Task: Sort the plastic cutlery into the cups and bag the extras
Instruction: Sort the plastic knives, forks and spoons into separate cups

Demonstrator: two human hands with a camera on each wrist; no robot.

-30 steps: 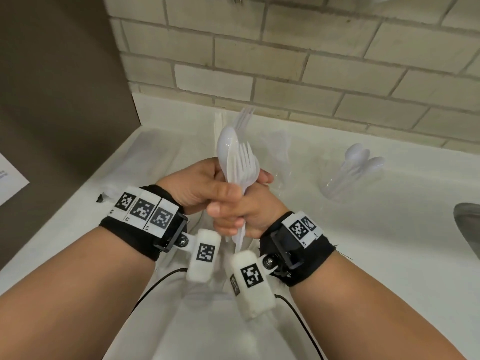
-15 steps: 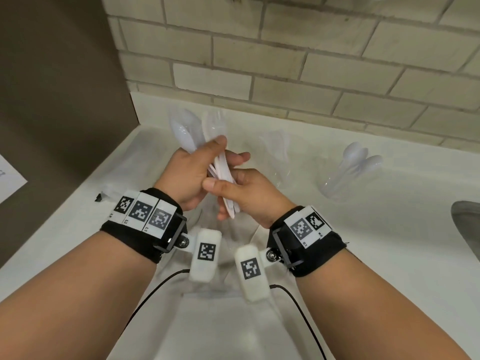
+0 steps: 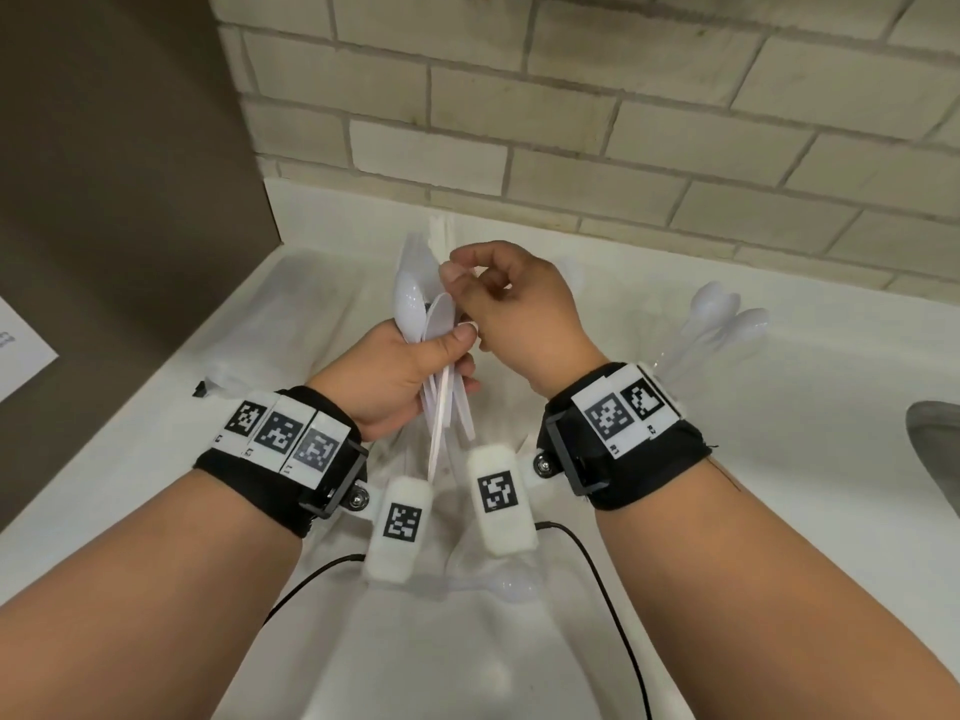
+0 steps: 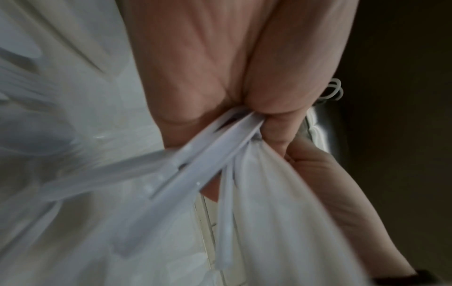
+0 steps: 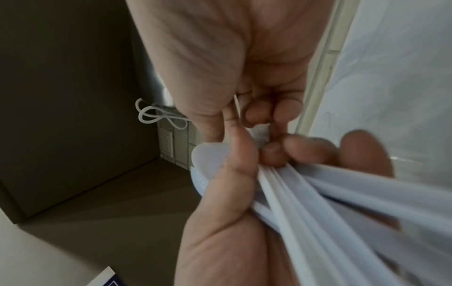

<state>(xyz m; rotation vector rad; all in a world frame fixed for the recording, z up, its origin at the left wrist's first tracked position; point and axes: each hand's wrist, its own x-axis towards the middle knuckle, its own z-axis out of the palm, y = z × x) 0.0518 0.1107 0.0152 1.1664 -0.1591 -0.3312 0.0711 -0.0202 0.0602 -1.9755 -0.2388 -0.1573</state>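
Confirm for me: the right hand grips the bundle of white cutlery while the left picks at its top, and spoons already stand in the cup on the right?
Not quite: the hands are swapped. In the head view the left hand grips the bundle of white cutlery, while the right hand picks at its top. Spoons do stand in the cup on the right.

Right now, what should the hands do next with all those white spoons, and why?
Probably lift one spoon free. The left hand grips the bundle of cutlery, the right hand pinches at its top, and the cup to the right already holds spoons.
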